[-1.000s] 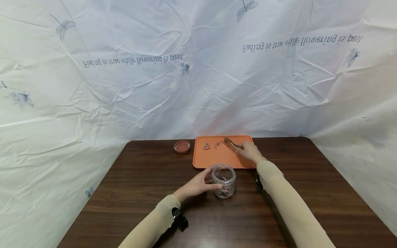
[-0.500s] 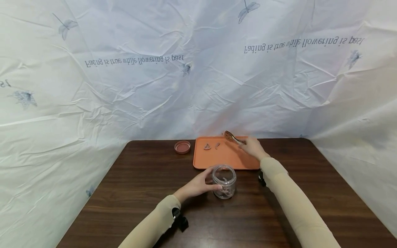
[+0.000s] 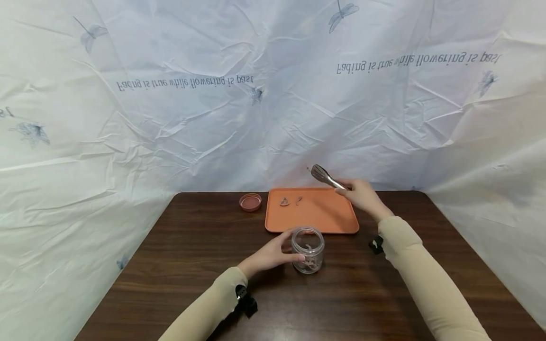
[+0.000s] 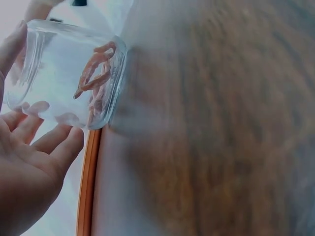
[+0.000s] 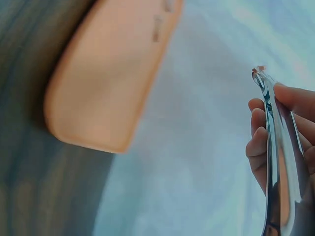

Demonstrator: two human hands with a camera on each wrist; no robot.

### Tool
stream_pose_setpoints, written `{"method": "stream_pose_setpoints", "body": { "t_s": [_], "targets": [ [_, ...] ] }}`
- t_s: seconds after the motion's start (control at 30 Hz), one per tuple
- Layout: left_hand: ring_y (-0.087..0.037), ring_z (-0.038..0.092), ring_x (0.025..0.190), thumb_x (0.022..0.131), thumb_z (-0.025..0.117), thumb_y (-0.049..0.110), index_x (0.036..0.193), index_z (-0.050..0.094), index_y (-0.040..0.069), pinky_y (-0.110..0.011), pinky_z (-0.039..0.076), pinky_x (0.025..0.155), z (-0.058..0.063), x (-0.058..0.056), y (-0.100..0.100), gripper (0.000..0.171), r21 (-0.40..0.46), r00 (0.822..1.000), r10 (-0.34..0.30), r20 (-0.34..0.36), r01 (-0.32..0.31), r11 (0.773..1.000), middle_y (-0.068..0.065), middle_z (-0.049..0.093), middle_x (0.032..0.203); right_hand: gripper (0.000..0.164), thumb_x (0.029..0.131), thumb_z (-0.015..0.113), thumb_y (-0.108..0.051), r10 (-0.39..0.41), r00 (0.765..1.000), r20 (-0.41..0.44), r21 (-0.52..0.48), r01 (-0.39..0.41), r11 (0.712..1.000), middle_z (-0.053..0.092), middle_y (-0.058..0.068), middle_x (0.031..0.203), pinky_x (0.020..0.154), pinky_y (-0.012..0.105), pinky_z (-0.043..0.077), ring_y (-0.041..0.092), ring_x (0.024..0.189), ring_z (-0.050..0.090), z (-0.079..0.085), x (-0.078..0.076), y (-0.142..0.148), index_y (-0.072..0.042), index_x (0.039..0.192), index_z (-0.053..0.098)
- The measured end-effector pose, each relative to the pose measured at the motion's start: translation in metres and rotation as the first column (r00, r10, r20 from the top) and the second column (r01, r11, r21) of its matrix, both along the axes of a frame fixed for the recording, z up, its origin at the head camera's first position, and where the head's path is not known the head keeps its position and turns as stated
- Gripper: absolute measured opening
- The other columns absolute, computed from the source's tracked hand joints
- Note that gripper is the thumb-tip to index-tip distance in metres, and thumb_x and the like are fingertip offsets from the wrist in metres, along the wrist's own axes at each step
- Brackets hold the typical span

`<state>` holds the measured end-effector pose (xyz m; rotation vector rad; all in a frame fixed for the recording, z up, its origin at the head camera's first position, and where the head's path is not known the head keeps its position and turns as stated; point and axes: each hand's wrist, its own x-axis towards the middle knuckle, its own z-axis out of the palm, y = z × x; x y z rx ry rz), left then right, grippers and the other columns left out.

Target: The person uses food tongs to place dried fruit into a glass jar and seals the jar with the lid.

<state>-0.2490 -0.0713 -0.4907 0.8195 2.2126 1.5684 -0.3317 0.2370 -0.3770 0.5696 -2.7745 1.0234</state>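
My left hand (image 3: 269,254) grips a clear, lidless glass jar (image 3: 314,261) from its left side, thumb in front. Inside the jar, several thin reddish-brown strips (image 4: 96,73) lie near the bottom, looking like dried meat. My right hand (image 3: 361,195) holds metal tongs (image 3: 324,176) raised over the back of an orange tray (image 3: 309,220). The tongs are squeezed nearly together, and a tiny reddish bit (image 5: 261,68) shows at their tips. On the tray lie two small brownish pieces, a rounder one (image 3: 284,202) and a slim curved one (image 3: 298,200).
A reddish round lid (image 3: 250,202) lies left of the tray on the dark wooden table (image 3: 200,237). Behind the table's far edge hangs a white printed cloth (image 3: 213,137), with more of it along both sides.
My right hand has lifted the tongs up off the tray and drawn back right. A small piece beside the slim curved one has left the tray. The left hand and jar stay put.
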Motion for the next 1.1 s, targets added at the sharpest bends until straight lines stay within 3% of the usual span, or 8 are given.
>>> {"method": "stream_pose_setpoints", "body": {
  "t_s": [0.17, 0.27, 0.4, 0.5, 0.6, 0.87, 1.1],
  "targets": [
    [-0.026, 0.052, 0.134, 0.091, 0.077, 0.04, 0.159, 0.029, 0.032, -0.032, 0.051, 0.099, 0.001, 0.0, -0.001, 0.084, -0.034, 1.0, 0.01, -0.01, -0.01, 0.999, -0.002, 0.044, 0.152, 0.049, 0.103, 0.061, -0.033, 0.027, 0.998, -0.051, -0.015, -0.028, 0.999, 0.063, 0.02, 0.132, 0.077, 0.044, 0.054, 0.033, 0.103, 0.067, 0.029, 0.024, 0.009, -0.011, 0.146, 0.055],
    [-0.025, 0.052, 0.134, 0.09, 0.078, 0.039, 0.158, 0.029, 0.033, -0.031, 0.051, 0.099, 0.001, 0.0, 0.0, 0.084, -0.041, 1.0, 0.013, -0.01, -0.013, 0.999, -0.002, 0.044, 0.152, 0.05, 0.103, 0.061, -0.036, 0.031, 0.996, -0.083, -0.013, -0.032, 0.999, 0.065, 0.019, 0.129, 0.058, 0.036, 0.048, 0.026, 0.071, 0.062, 0.045, 0.039, 0.012, -0.014, 0.147, 0.055],
    [-0.026, 0.052, 0.134, 0.091, 0.078, 0.036, 0.157, 0.03, 0.035, -0.032, 0.051, 0.099, 0.002, 0.0, -0.001, 0.082, -0.026, 1.0, 0.007, -0.011, -0.008, 1.0, -0.002, 0.043, 0.152, 0.048, 0.101, 0.063, -0.038, 0.03, 0.987, -0.158, 0.001, -0.031, 1.0, 0.068, 0.013, 0.095, 0.045, 0.031, 0.035, 0.017, 0.05, 0.036, 0.063, 0.057, 0.013, -0.019, 0.145, 0.058],
    [-0.025, 0.051, 0.135, 0.091, 0.078, 0.036, 0.157, 0.031, 0.037, -0.032, 0.051, 0.1, 0.002, 0.001, -0.002, 0.081, -0.025, 1.0, 0.008, -0.01, -0.008, 1.0, -0.001, 0.042, 0.153, 0.046, 0.1, 0.065, -0.036, 0.042, 0.974, -0.223, 0.009, -0.041, 0.999, 0.057, 0.006, 0.073, 0.044, 0.03, 0.034, 0.013, 0.05, 0.038, 0.072, 0.068, 0.013, -0.02, 0.143, 0.06],
    [-0.025, 0.052, 0.134, 0.091, 0.078, 0.036, 0.157, 0.031, 0.037, -0.032, 0.052, 0.099, 0.003, 0.002, -0.003, 0.081, -0.034, 1.0, 0.018, -0.014, -0.018, 0.999, -0.001, 0.043, 0.153, 0.044, 0.1, 0.066, -0.032, 0.065, 0.963, -0.263, 0.009, -0.065, 0.998, 0.05, 0.002, 0.067, 0.042, 0.029, 0.033, 0.013, 0.049, 0.038, 0.076, 0.078, 0.013, -0.02, 0.142, 0.061],
    [-0.027, 0.051, 0.135, 0.092, 0.077, 0.035, 0.16, 0.028, 0.028, -0.033, 0.052, 0.098, 0.001, 0.002, -0.001, 0.084, -0.028, 1.0, 0.018, 0.008, -0.017, 0.999, -0.003, 0.041, 0.154, 0.04, 0.099, 0.068, -0.032, 0.09, 0.961, -0.261, 0.007, -0.091, 0.996, 0.046, -0.001, 0.067, 0.045, 0.028, 0.033, 0.009, 0.052, 0.035, 0.071, 0.102, 0.017, -0.024, 0.138, 0.064],
    [-0.025, 0.052, 0.134, 0.091, 0.077, 0.038, 0.158, 0.03, 0.035, -0.032, 0.052, 0.097, 0.002, 0.001, 0.0, 0.082, -0.033, 1.0, 0.016, 0.001, -0.016, 0.999, -0.001, 0.041, 0.154, 0.041, 0.097, 0.071, -0.033, 0.096, 0.97, -0.222, 0.018, -0.094, 0.995, 0.064, -0.002, 0.098, 0.044, 0.029, 0.03, 0.006, 0.051, 0.027, 0.068, 0.123, 0.026, -0.033, 0.138, 0.064]
  ]
}}
